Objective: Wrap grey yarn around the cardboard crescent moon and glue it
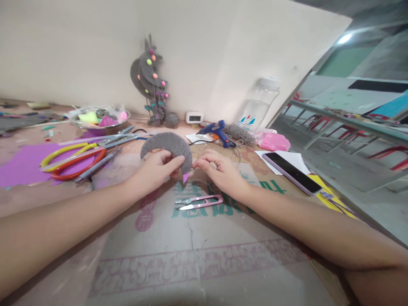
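A crescent (167,143) wound with grey yarn is held in my left hand (162,165), thumb on its front near the lower end. The crescent's bare purple tip (185,177) points down. Close to that tip, my right hand (219,170) is closed in a pinch on what appears to be the grey yarn; the strand between its fingertips is hardly visible. Pink thread snips (200,202) lie on the printed sheet (197,238) below both hands, blades to the left. Behind my right hand sits a loose skein of grey yarn (240,134), a strand trailing from it.
Left are yellow- and red-handled scissors (78,159), purple sheet (19,163) and a bowl (98,123). At the back stand a crescent ornament (148,76), timer (194,117), blue glue gun (216,131) and water bottle (258,106). A phone (291,172) lies right, near the table edge.
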The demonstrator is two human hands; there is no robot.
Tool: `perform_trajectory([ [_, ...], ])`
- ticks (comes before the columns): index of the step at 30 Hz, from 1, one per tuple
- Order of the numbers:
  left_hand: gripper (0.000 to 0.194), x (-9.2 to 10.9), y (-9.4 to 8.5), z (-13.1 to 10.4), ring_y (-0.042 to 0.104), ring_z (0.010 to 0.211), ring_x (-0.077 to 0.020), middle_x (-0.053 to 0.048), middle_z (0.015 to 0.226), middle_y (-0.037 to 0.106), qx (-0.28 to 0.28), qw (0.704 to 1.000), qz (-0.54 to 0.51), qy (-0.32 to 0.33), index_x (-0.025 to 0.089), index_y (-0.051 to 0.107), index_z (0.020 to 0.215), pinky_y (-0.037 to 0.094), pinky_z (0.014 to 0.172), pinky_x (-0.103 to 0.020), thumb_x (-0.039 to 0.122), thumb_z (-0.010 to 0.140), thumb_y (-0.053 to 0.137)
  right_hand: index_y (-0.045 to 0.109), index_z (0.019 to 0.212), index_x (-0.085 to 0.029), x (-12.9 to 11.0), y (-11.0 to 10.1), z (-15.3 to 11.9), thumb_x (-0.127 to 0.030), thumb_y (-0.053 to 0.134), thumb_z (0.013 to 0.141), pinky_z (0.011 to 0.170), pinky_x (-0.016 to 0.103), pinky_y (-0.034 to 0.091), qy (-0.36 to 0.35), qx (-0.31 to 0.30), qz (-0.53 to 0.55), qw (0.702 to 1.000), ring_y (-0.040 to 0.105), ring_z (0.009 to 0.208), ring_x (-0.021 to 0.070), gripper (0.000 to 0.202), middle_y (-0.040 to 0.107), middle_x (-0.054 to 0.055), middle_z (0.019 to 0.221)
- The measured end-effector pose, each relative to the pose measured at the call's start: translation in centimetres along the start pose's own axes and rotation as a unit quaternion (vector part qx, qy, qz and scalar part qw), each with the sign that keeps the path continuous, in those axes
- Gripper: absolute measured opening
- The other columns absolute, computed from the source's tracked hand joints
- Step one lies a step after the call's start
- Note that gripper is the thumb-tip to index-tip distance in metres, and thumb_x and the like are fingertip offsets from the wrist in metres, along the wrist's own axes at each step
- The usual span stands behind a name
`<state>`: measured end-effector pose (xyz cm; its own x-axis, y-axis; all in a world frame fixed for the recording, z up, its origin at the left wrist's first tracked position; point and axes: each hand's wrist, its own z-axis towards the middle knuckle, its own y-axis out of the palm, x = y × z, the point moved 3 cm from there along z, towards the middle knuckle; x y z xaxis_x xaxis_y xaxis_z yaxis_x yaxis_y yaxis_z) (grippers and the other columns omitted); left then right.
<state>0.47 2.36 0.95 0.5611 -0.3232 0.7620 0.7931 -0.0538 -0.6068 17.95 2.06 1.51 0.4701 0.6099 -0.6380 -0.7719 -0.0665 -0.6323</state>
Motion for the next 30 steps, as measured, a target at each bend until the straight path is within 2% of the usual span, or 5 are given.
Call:
perform_trajectory([
  [5, 0.043, 0.3, 0.0, -0.1, 0.049, 0.050, -0.0123, 0.001, 0.052, 0.059, -0.010, 1.000, 0.005, -0.004, 0.018, 0.057, 0.053, 0.036, 0.051, -0.023, 0.046, 0.084, 0.045, 0.067, 0.077, -0.019, -0.1, 0.6, 0.0, -0.030, 0.063, 0.080, 0.088, 0.035, 0.040, -0.016, -0.034, -0.027, 0.999, 0.055, 0.090, 0.0172, 0.012, 0.061, 0.004, 0.087],
  [11, 0.042, 0.4, 0.0, -0.2, 0.048, 0.048, -0.0112, 0.002, 0.050, 0.058, -0.006, 1.000, -0.003, -0.014, 0.018, 0.056, 0.052, 0.035, 0.050, -0.023, 0.045, 0.084, 0.047, 0.067, 0.081, -0.021, 0.0, 0.9, -0.1, -0.030, 0.064, 0.079, 0.091, 0.037, 0.040, -0.028, -0.040, -0.014, 0.999, 0.055, 0.096, 0.0181, 0.010, 0.061, 0.004, 0.094],
  [25, 0.043, 0.3, 0.3, -0.3, 0.052, 0.050, -0.0132, 0.000, 0.053, 0.062, -0.041, 0.999, -0.014, -0.023, 0.018, 0.057, 0.054, 0.037, 0.050, -0.023, 0.049, 0.082, 0.047, 0.066, 0.070, -0.019, -0.9, 0.7, -0.3, -0.022, 0.059, 0.081, 0.087, 0.034, 0.040, -0.009, -0.036, -0.026, 0.999, 0.054, 0.089, 0.0165, 0.014, 0.061, 0.003, 0.084],
  [30, 0.042, 0.5, 0.2, -0.1, 0.049, 0.048, -0.0114, 0.001, 0.052, 0.061, -0.026, 0.999, -0.014, -0.014, 0.017, 0.057, 0.053, 0.036, 0.048, -0.022, 0.045, 0.083, 0.046, 0.065, 0.073, -0.018, -1.0, 0.5, -0.3, -0.026, 0.051, 0.087, 0.086, 0.033, 0.040, -0.023, -0.053, -0.019, 0.998, 0.054, 0.087, 0.0163, 0.022, 0.060, 0.003, 0.082],
])
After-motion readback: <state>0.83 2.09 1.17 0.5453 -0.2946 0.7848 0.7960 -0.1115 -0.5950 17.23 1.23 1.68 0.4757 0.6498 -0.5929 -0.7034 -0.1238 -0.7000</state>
